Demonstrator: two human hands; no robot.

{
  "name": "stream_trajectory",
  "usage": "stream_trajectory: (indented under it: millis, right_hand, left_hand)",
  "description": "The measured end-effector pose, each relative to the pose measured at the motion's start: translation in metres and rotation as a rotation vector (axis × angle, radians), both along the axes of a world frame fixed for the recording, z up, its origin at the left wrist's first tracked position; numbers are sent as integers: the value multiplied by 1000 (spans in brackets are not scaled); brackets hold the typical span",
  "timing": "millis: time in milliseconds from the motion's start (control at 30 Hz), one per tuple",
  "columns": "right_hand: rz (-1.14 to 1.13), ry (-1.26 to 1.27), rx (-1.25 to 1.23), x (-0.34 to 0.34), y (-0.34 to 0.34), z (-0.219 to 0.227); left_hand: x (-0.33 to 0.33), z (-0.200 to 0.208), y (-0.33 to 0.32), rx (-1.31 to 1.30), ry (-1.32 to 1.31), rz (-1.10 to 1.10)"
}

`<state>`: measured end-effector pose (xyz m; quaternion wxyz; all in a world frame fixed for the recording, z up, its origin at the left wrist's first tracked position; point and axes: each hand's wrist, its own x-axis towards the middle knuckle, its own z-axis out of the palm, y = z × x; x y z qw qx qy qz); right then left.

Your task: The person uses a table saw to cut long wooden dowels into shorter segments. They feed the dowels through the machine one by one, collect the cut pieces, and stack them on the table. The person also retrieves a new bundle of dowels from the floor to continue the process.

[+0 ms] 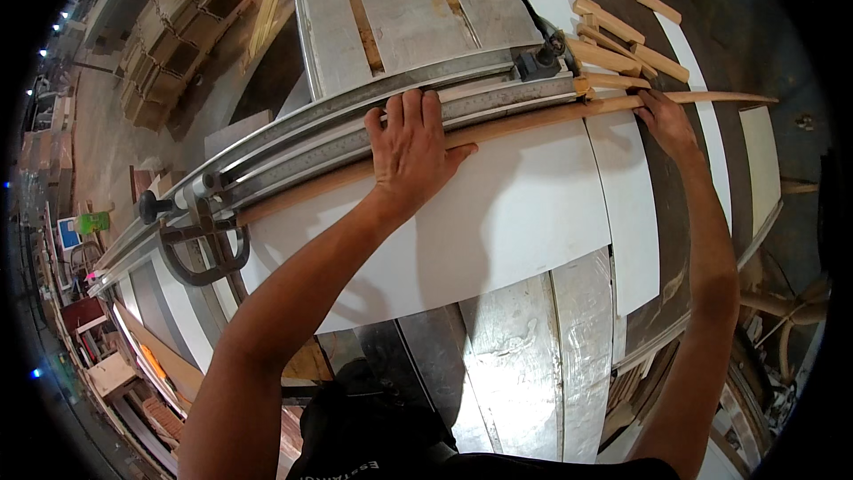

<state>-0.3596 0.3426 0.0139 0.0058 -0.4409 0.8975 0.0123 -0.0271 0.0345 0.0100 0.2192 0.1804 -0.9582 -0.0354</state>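
At twelve o'clock the bare left hand (411, 147) curled its fingers over a grey metal rail (506, 101), gripping a long brown wooden strip (524, 123) spanning nine to two o'clock; at two, the bare right hand (669, 124) pinched it, forearm (708, 222) angled up from four.

White lettering (342, 469) was seen on the black cloth garment (378, 431), and faint scale marks (511, 101) on the long grey metal rail (480, 108).
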Motion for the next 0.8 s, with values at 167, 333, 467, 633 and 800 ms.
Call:
stream_trajectory:
  millis: [167, 333, 467, 633, 800]
  right_hand:
    - [-32, -16, -2, 6, -3, 5]
    - [-28, -11, 24, 5, -1, 4]
    - [-58, -21, 50, 6, 0, 4]
    - [-7, -21, -35, 6, 13, -1]
    - [-11, -3, -25, 13, 13, 3]
  left_hand:
    - [1, 1, 1, 33, -69, 18]
    - [1, 2, 1, 46, -72, 18]
    - [1, 1, 0, 35, -53, 17]
    - [0, 2, 0, 54, -8, 4]
    - [0, 5, 1, 86, -27, 10]
